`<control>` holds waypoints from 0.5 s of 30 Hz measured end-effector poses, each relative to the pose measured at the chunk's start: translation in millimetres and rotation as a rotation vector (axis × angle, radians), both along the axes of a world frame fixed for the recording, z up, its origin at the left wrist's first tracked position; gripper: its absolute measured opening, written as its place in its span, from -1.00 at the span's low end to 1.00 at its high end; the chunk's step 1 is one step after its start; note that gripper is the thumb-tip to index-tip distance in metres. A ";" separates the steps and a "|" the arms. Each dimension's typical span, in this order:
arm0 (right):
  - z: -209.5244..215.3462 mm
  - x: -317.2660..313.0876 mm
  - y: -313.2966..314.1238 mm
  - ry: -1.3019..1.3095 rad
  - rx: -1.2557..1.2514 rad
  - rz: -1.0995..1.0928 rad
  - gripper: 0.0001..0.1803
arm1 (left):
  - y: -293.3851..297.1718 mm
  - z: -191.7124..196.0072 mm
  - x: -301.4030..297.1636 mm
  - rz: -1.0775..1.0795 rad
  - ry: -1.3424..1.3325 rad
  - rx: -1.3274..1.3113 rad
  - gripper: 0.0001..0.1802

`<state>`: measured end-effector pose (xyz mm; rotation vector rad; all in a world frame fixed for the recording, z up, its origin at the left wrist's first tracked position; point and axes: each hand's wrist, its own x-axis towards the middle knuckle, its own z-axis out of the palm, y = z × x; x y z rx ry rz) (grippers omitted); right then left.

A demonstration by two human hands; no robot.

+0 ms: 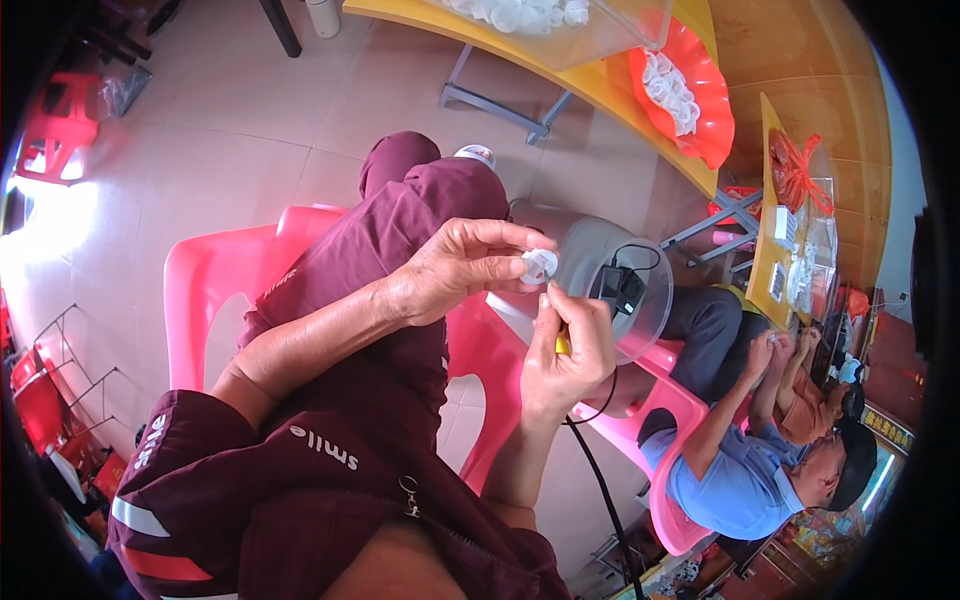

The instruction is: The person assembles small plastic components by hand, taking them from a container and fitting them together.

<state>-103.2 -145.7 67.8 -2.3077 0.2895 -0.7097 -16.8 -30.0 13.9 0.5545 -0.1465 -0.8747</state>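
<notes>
At the centre of the frame, the left hand [455,268] pinches a small white plastic part [539,265] between thumb and fingertips. Just below it, the right hand [565,350] has its grip closed around what seems to be a yellow-handled tool [562,343], mostly hidden, its tip meeting the part. Behind the hands sits a clear tub [600,285] holding a black device. A pink chair [215,290] stands at left. At lower right, another person [745,470] in blue sits working.
</notes>
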 end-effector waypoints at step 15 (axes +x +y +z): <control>-2.5 -2.8 -1.6 0.050 0.139 -0.003 -0.77 | 0.4 -1.1 -1.1 -0.007 0.006 0.002 -0.66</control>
